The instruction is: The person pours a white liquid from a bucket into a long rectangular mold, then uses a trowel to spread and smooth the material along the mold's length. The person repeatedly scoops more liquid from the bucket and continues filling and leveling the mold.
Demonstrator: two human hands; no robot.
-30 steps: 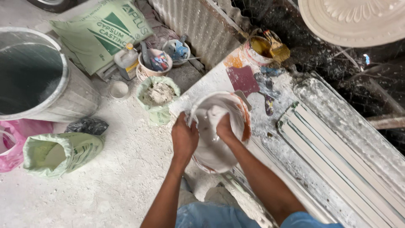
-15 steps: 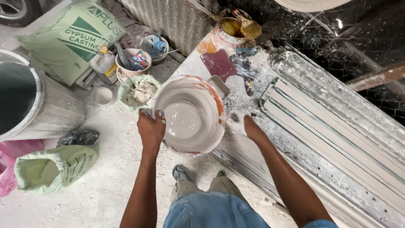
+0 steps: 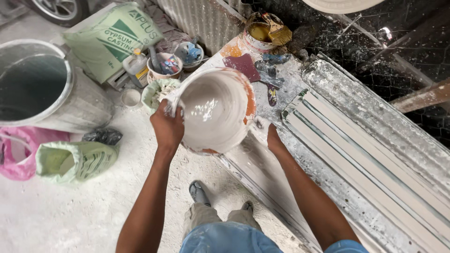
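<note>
Workbench [image 3: 328,187]: we see the plaster-coated bucket [image 3: 213,110] tilted over its near edge, mouth toward us | left hand [image 3: 167,127] clamped on the bucket's left rim, nearer it | right hand [image 3: 266,133], plaster-caked, at the lower right wall; whether it grips, we cannot tell.

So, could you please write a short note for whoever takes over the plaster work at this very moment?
Left hand grips the rim of the white bowl, which is tilted and coated inside with wet white plaster.
Right hand, plaster-covered, rests beside the bowl on the work table.
The long white moulding strips lie to the right on the table.
A big grey drum and a green sack stand on the floor to the left.
Done: plaster mixed. Left: probably emptying the bowl; the target is unclear.
</note>
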